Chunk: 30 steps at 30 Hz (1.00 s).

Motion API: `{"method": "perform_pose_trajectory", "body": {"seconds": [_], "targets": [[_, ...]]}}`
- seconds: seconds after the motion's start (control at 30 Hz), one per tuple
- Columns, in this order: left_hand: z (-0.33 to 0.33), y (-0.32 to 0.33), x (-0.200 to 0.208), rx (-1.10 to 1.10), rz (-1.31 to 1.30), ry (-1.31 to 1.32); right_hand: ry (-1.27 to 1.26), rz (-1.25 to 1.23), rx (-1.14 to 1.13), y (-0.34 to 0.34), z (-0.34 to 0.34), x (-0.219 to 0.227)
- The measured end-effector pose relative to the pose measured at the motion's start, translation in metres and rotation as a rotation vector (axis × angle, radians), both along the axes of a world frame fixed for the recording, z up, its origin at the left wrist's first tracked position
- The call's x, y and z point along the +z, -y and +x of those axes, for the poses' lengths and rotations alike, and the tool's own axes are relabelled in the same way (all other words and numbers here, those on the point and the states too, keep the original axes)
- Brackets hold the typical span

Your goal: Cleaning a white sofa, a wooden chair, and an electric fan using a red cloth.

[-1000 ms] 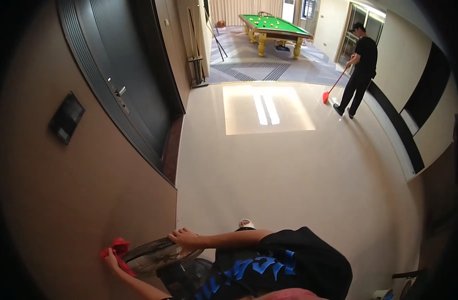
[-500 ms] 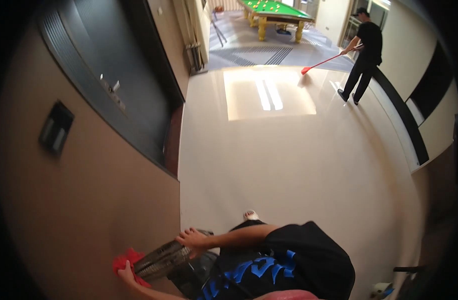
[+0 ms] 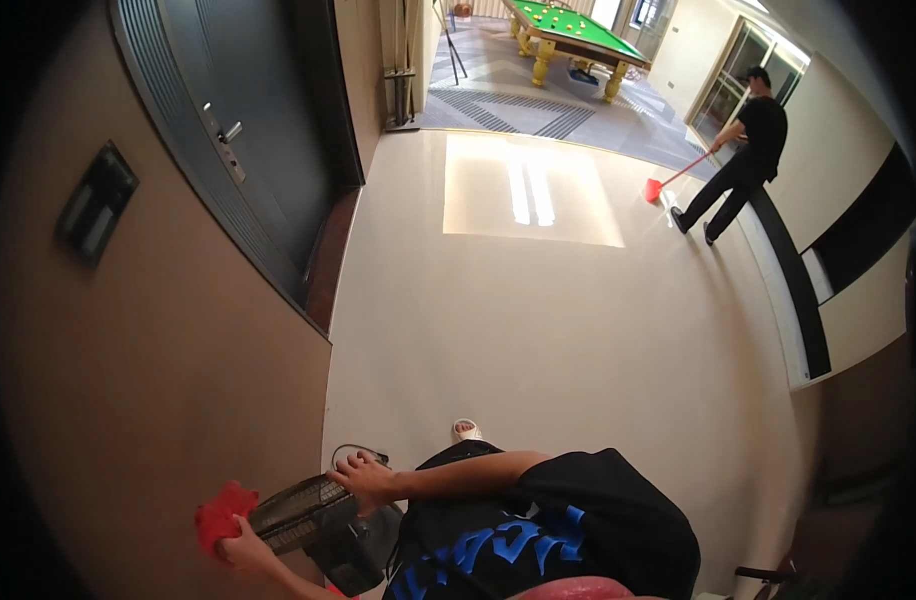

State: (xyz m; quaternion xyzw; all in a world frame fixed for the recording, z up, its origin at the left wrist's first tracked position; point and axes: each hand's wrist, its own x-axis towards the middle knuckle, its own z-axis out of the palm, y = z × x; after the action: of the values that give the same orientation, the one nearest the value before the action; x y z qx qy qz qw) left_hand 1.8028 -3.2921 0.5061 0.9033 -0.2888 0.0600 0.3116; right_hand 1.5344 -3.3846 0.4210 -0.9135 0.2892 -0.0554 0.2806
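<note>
Close in front of me at the lower left stands a black electric fan (image 3: 303,515), seen nearly edge-on, with a round wire grille and a dark motor housing. My right hand (image 3: 370,484) reaches across my body and grips the grille's rim, its fingertips apart. My left hand (image 3: 246,552) is closed on a red cloth (image 3: 221,512), at the grille's far left edge; whether the cloth presses on the wire I cannot tell. A black cord (image 3: 363,450) loops beside the fan. Another bit of red shows below the housing, mostly hidden.
A brown wall (image 3: 168,380) with a dark door (image 3: 243,130) runs along my left. Ahead, a person (image 3: 763,135) in black sweeps the glossy floor (image 3: 538,330) with a red broom (image 3: 654,190). Beyond stands a green billiard table (image 3: 578,30). Cues (image 3: 400,70) stand in a rack.
My left hand and the red cloth have moved a little outward along the grille. The view has shifted slightly. The other person's broom has moved nearer to their feet.
</note>
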Motion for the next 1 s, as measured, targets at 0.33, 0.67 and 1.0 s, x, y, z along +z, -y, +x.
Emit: {"method": "perform_pose_trajectory", "body": {"seconds": [0.33,0.67,1.0], "targets": [[-0.088,0.011,-0.015,0.046,0.123,0.432,0.034,0.007,-0.017,0.005,0.0,-0.007],[-0.144,0.001,-0.022,-0.305,0.026,0.623,0.044,-0.024,-0.161,-0.012,-0.005,-0.006],[-0.118,-0.037,-0.053,-0.258,-0.216,0.541,0.003,0.045,-0.142,-0.001,0.0,0.002]]}}
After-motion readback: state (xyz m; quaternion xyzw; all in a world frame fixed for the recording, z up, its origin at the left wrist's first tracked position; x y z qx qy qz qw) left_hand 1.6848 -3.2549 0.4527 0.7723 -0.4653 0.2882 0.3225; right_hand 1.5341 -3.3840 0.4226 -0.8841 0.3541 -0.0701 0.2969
